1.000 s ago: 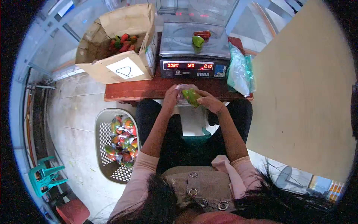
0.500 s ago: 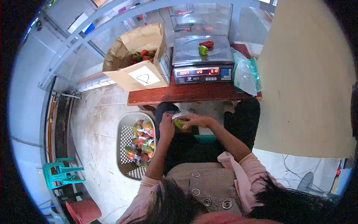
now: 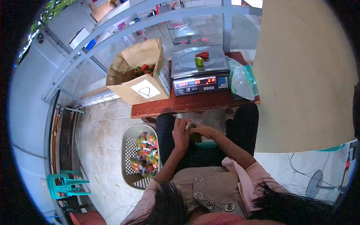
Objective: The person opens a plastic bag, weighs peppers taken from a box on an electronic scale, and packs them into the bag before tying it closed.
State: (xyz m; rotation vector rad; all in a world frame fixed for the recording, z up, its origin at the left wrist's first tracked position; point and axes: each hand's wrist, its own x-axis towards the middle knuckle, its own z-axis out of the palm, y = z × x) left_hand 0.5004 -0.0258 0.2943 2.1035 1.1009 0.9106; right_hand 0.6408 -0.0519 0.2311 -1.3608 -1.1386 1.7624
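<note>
Over my lap, my left hand (image 3: 181, 132) is closed on the gathered top of a clear plastic bag (image 3: 194, 137) of peppers. My right hand (image 3: 203, 130) meets it from the right, its fingers closed at the same twisted part. The bag hangs below both hands, dark and partly hidden by them. In front, a green pepper (image 3: 199, 61) and a red pepper (image 3: 202, 54) lie on the steel plate of a digital scale (image 3: 183, 67). Its red display is lit.
A cardboard box (image 3: 123, 90) holding peppers stands left of the scale on a red-brown bench (image 3: 150, 110). Plastic bags (image 3: 241, 80) lie right of the scale. A perforated basket (image 3: 126, 159) of bagged peppers sits on the floor at my left. A wooden panel (image 3: 303, 82) rises at the right.
The bag's neck is now gathered between my hands, and the bag hangs lower. My left hand has turned upright. The whole view has shifted, with the bench appearing lower.
</note>
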